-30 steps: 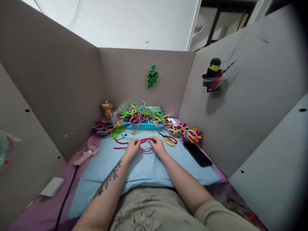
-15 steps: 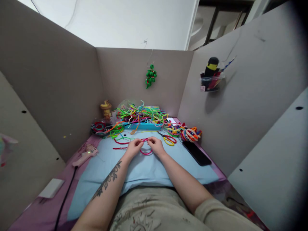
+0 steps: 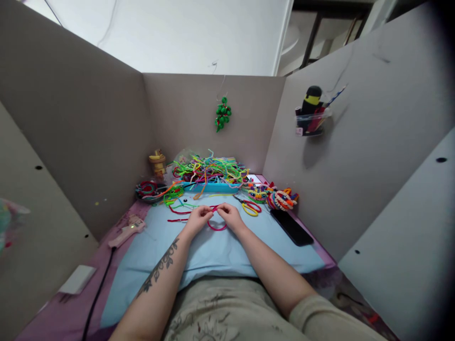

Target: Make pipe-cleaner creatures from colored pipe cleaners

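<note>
A pink-red pipe cleaner (image 3: 217,229) is bent into a loop between my two hands, its lower curve hanging just above or on the blue cloth (image 3: 170,255). My left hand (image 3: 199,219) pinches it on the left side. From the right, my right hand (image 3: 230,216) pinches it close to the left fingertips. The fingers partly hide where the strands meet. Left of my left hand lie dark red pipe cleaners (image 3: 177,220) and a thin green piece (image 3: 188,204). Scissors (image 3: 250,207) with red and yellow handles rest beyond my right hand.
A blue tray (image 3: 213,188) heaped with colourful pipe cleaners stands at the back. Braided pieces (image 3: 280,199) and a black phone (image 3: 292,227) lie right. At left are a pink glue gun (image 3: 128,232) with its cord and a white box (image 3: 77,279). Grey panels surround the table.
The hands have barely moved; both still pinch the pipe cleaner, with small shifts of the fingertips. The whole view has shifted slightly.
</note>
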Motion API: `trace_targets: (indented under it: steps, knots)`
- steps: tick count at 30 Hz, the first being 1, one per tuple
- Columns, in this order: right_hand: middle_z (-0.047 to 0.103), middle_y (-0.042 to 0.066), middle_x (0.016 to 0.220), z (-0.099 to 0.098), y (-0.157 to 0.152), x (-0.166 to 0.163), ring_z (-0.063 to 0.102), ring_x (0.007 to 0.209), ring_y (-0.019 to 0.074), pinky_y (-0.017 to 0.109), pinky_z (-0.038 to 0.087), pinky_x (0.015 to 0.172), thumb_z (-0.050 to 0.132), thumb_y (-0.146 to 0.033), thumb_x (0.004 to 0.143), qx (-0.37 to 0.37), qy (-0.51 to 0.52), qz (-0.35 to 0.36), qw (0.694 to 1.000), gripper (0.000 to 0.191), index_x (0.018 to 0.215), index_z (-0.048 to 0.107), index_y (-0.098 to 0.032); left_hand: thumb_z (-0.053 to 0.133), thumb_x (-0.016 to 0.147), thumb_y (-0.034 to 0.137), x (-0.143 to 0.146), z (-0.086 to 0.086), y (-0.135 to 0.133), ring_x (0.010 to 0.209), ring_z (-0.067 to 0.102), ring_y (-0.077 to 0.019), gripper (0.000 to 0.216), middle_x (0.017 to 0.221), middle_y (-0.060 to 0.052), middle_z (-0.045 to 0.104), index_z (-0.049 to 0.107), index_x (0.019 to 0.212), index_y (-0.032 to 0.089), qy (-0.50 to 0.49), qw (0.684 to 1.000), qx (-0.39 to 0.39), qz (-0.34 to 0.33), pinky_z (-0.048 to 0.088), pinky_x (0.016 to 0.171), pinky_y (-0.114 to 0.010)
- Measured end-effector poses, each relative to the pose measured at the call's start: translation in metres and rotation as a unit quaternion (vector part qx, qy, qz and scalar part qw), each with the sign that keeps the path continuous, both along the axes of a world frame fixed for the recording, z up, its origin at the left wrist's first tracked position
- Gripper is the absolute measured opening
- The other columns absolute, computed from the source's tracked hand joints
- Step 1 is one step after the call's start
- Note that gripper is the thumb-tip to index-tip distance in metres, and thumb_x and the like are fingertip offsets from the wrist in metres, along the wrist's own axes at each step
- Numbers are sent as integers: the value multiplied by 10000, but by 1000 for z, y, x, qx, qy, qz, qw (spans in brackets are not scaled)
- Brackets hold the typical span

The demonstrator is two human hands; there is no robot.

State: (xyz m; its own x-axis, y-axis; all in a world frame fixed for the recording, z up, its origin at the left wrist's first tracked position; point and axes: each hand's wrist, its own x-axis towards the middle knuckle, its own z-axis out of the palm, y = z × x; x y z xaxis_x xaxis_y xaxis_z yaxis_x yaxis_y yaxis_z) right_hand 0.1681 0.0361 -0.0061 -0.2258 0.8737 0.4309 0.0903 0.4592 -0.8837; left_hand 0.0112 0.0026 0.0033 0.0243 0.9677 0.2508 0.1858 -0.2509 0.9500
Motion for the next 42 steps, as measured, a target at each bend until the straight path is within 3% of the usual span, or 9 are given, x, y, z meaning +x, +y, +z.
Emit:
trace_targets:
  steps: [11, 17, 21, 24, 29, 33, 42]
  knots:
    - [550, -22, 595, -2, 3, 0, 457, 534, 110, 220, 378, 532, 497, -234, 695, -14, 10, 5, 1000, 159, 760, 628, -169, 630, 650, 328, 1, -1, -1, 598, 555, -120, 238, 656, -10, 616, 578, 775, 132, -29, 998, -43, -47, 419, 603, -240]
    - [595, -4, 684, -9, 9, 0, 517, 621, 127, 243, 426, 604, 479, -202, 712, -6, 2, 25, 1000, 219, 854, 644, -176, 641, 647, 355, 0, -1, -1, 621, 568, -125, 287, 695, -25, 630, 583, 818, 131, -29, 998, -43, -33, 414, 594, -233]
    - [613, 33, 817, -10, 10, -1, 553, 779, 151, 282, 441, 737, 513, -208, 738, 56, -25, -5, 998, 176, 836, 657, -178, 657, 636, 358, -2, -3, 1, 536, 532, -99, 299, 623, 3, 587, 550, 807, 137, -27, 998, -49, -16, 354, 513, -198]
    - [583, 41, 815, -7, 4, -1, 537, 776, 150, 282, 436, 742, 527, -202, 765, 114, -73, -25, 991, 135, 799, 657, -181, 666, 633, 344, -2, -5, 1, 492, 494, -78, 284, 592, 21, 559, 533, 782, 142, -31, 998, -47, -11, 313, 479, -183]
    - [549, 49, 859, -3, -7, -2, 500, 821, 164, 291, 415, 758, 469, -90, 773, 199, -221, -21, 954, 203, 836, 631, -196, 669, 626, 336, -1, -5, 1, 511, 486, -77, 278, 595, 26, 555, 544, 777, 139, -33, 999, -41, -7, 323, 492, -184]
    - [547, 57, 908, -1, -10, -2, 478, 852, 182, 302, 405, 757, 489, -83, 754, 220, -289, -40, 931, 223, 883, 618, -210, 671, 620, 338, -1, -4, 2, 542, 506, -88, 266, 612, 16, 570, 555, 744, 134, -36, 998, -42, -12, 355, 521, -195]
    - [588, 41, 748, 6, -9, -3, 532, 741, 158, 277, 425, 698, 536, -243, 784, 139, -84, -48, 986, 131, 752, 649, -184, 682, 626, 357, 0, 2, -1, 599, 540, -114, 269, 649, -18, 619, 597, 722, 121, -53, 997, -55, -29, 400, 596, -226]
